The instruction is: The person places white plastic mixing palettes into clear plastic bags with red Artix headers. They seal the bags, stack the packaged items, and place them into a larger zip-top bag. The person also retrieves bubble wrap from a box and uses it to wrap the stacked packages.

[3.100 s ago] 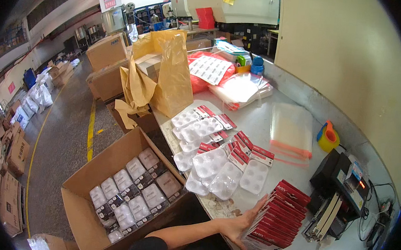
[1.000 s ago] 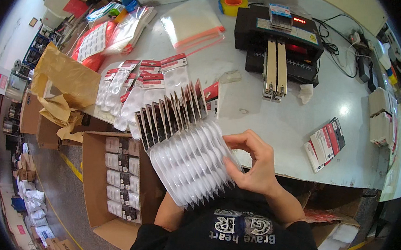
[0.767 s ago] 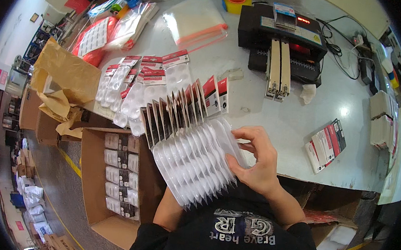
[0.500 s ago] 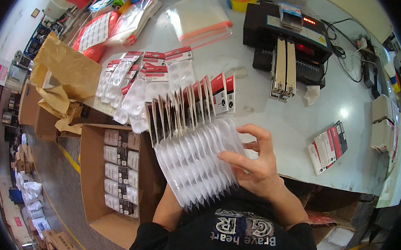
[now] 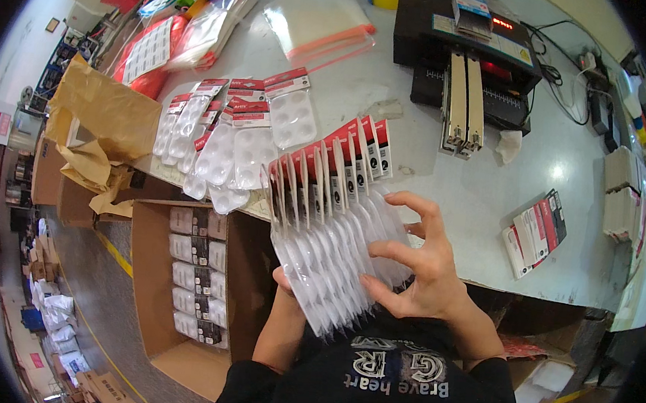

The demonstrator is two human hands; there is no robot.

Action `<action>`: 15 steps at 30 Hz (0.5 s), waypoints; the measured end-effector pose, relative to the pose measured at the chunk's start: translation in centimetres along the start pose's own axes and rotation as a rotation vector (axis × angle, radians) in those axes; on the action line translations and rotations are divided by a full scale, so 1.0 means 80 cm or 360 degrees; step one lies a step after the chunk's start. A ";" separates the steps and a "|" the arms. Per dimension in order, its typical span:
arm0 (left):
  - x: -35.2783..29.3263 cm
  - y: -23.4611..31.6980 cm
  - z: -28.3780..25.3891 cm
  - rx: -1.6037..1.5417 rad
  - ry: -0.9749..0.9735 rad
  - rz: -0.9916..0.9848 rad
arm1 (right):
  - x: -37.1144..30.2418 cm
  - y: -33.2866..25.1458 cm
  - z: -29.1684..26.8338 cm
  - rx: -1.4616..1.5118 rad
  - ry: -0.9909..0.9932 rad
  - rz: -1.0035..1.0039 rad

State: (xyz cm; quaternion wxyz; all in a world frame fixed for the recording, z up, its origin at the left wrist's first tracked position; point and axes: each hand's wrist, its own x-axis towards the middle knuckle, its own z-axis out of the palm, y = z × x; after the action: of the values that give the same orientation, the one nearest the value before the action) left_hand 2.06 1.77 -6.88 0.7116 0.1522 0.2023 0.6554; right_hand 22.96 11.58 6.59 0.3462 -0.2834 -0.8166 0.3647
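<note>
A fanned row of bagged white plastic palettes (image 5: 326, 265) with round wells is held up in front of my chest. Their red and black header cards point away from me. My left hand (image 5: 284, 280) supports the row from its left underside; most of its fingers are hidden behind the packs. At the right end, my right hand (image 5: 432, 273) grips the packs' edges with bent, spaced fingers, the thumb against the near side. More bagged palettes (image 5: 253, 133) lie loosely piled on the table beyond the row.
An open carton (image 5: 176, 367) with packed bundles stands left below the table (image 5: 450, 210). Brown paper (image 5: 108, 108) sits above it. At the back are clear bags (image 5: 317, 21) and a black machine (image 5: 465, 50) with metal rails. Header cards (image 5: 536, 235) lie at right.
The row of packs has shifted slightly right and its cards fan differently. My right thumb now shows against the packs, and part of my left hand has come into sight.
</note>
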 end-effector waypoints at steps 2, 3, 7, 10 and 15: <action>0.001 0.001 0.003 0.0009 0.0000 -0.0011 | 0.000 0.000 0.002 -0.0017 0.0037 0.0027; 0.002 0.001 0.005 0.0015 0.0004 -0.0015 | -0.001 -0.001 0.003 -0.0037 0.0066 0.0075; 0.007 0.000 0.017 0.0031 0.0013 -0.0033 | -0.004 0.001 0.011 0.0078 0.0144 0.0090; 0.010 -0.001 0.028 -0.0007 0.0059 -0.0019 | -0.005 0.008 0.014 0.0045 0.0066 -0.0152; 0.014 0.003 0.045 0.0016 0.0147 -0.0074 | -0.003 0.015 0.010 -0.0061 -0.0122 -0.0257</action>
State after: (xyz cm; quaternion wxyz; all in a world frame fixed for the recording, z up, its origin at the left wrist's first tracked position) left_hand 3.67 3.08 -3.76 0.7158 0.1207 0.2417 0.6439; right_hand 22.75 11.74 5.18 0.3374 -0.2091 -0.8563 0.3305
